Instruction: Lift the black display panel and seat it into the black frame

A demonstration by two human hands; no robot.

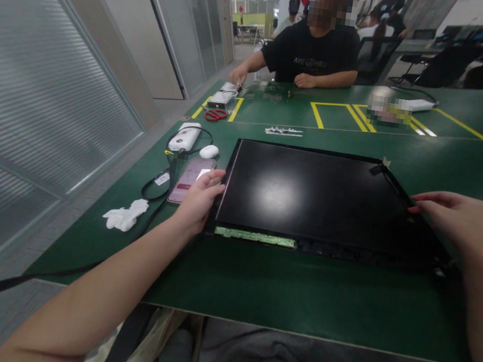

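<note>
A laptop display panel [293, 194] with a dark, glossy face lies in a black frame in front of me. A narrow green circuit strip [255, 237] shows along its near edge at the left. At the left edge of the panel, my left hand [200, 199] is closed, thumb and fingers on the rim. My right hand [456, 220] pinches the opposite edge, its fingertips partly hidden by the frame. The underside of the panel is out of sight, so I cannot tell how far it is raised.
On the green table [296, 299], a phone [185, 182], white power bank [185, 137], white earbud case [209, 151], cables and crumpled tissue [125, 215] lie left. Red scissors [215, 115] and small strips [283, 131] are beyond. A person [315, 53] sits opposite.
</note>
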